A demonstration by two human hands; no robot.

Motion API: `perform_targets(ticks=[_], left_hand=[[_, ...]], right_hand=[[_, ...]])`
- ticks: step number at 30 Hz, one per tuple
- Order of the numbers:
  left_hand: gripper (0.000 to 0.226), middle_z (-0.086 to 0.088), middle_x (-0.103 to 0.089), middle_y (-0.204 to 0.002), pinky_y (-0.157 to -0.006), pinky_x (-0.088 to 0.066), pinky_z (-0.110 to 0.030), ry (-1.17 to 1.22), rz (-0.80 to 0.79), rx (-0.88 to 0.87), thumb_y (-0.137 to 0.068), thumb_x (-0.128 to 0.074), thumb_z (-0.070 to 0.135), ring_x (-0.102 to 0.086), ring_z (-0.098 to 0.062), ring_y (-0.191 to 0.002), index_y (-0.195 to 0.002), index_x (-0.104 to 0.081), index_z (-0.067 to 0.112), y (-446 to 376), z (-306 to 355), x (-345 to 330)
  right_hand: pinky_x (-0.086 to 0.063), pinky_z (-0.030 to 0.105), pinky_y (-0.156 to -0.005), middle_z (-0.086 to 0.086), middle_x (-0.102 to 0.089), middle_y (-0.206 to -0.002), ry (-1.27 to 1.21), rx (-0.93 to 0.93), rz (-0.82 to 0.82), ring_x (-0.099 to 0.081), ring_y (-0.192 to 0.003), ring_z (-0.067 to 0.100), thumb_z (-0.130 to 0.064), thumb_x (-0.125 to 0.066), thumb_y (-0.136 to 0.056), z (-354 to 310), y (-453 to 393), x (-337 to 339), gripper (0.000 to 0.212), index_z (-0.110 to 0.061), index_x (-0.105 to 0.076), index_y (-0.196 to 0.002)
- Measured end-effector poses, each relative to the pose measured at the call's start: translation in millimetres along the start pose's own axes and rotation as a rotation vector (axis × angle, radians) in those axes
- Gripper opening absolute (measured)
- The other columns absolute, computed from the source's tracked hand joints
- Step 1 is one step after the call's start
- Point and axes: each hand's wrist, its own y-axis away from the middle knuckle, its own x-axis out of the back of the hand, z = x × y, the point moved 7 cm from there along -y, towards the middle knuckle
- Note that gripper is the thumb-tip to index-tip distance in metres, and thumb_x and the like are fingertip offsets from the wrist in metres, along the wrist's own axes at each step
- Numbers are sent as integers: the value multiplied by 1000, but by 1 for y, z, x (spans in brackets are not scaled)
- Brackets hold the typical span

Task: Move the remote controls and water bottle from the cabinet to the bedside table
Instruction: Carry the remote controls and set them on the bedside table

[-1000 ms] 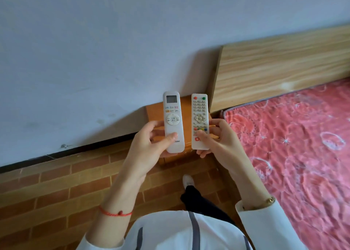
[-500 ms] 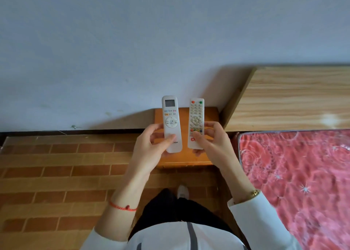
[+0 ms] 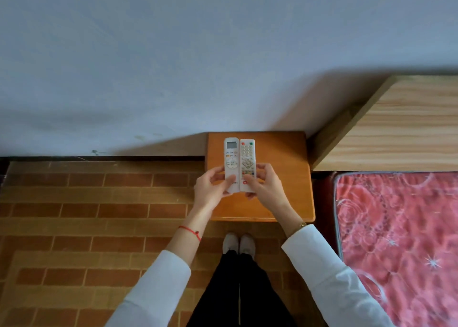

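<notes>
Both remotes are up over the orange bedside table (image 3: 285,178), side by side and touching along their long edges. The left hand (image 3: 210,190) clamps the remote with the small screen (image 3: 231,164), thumb across its lower face; the right hand (image 3: 266,188) grips the many-buttoned remote (image 3: 247,164) likewise. The water bottle isn't in view.

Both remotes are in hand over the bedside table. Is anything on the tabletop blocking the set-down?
Nothing visible does. The bedside table shows bare wood around and below the screen remote in the left hand and the keypad remote in the right hand.
</notes>
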Motion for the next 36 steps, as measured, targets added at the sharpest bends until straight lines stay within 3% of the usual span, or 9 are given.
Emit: perform_targets(ticks=[3, 7, 11, 13, 20, 26, 30, 32, 36], left_hand=[[50, -10, -67, -118, -71, -62, -35, -31, 5, 8, -80, -75, 18, -67, -19, -98, -127, -58, 10, -47, -27, -8], [51, -2, -69, -114, -65, -52, -13, -143, 47, -4, -80, -76, 23, -62, -9, -93, -127, -59, 11, -102, -65, -18], [49, -4, -71, -115, -78, -54, -21, -162, 75, 41, -77, -78, 24, -66, -9, -94, -123, -63, 15, -147, -115, -30], [46, -1, -71, -113, -72, -50, -17, -169, 95, 58, -77, -78, 23, -64, -8, -93, -121, -64, 16, -163, -138, -35], [46, -3, -70, -115, -69, -50, -17, -159, 149, 90, -79, -76, 23, -62, -9, -91, -123, -64, 15, -198, -197, -44], [46, -1, -72, -110, -77, -57, -21, -208, 149, 4, -79, -77, 17, -65, -3, -81, -123, -65, 13, -200, -207, -45], [47, 0, -60, -107, -63, -52, -8, -298, 189, -54, -76, -79, 18, -63, -7, -77, -121, -66, 13, -203, -210, -42], [47, 0, -64, -104, -62, -52, -10, -321, 187, -72, -76, -79, 18, -63, -7, -78, -121, -66, 13, -204, -211, -42], [45, 1, -69, -96, -68, -54, -15, -370, 222, -122, -76, -79, 21, -62, -4, -77, -119, -67, 15, -202, -211, -43]], right_hand=[[-60, 28, -59, 7, -64, -119, 8, -47, -15, -71, -85, 17, -22, -60, -91, 31, -42, -10, 44, -13, -38, -129], [-59, 26, -58, 6, -63, -120, 27, -115, -27, -70, -84, 15, -23, -59, -92, 79, -93, -21, 45, -14, -36, -130], [-57, 24, -52, 8, -63, -119, 84, -147, -12, -68, -73, 14, -20, -59, -92, 128, -137, -30, 42, -13, -37, -128], [-55, 23, -49, 9, -64, -117, 119, -149, 4, -67, -69, 15, -19, -59, -93, 150, -154, -36, 40, -13, -37, -126], [-57, 28, -58, 9, -64, -120, 196, -180, 92, -69, -89, 23, -20, -57, -93, 217, -189, -56, 35, -17, -37, -122], [-58, 44, -68, 10, -60, -120, 289, -103, 124, -65, -94, 28, -18, -56, -92, 234, -195, -68, 31, -19, -39, -118], [-48, 35, -65, 11, -57, -115, 424, -49, 142, -61, -94, 31, -23, -54, -93, 233, -194, -69, 31, -18, -40, -121], [-44, 30, -60, 10, -60, -115, 496, -43, 133, -63, -91, 32, -28, -51, -95, 234, -195, -69, 33, -20, -39, -124], [-49, 30, -55, 6, -62, -119, 563, -26, 133, -66, -88, 28, -33, -48, -96, 234, -195, -70, 32, -22, -36, -124]])
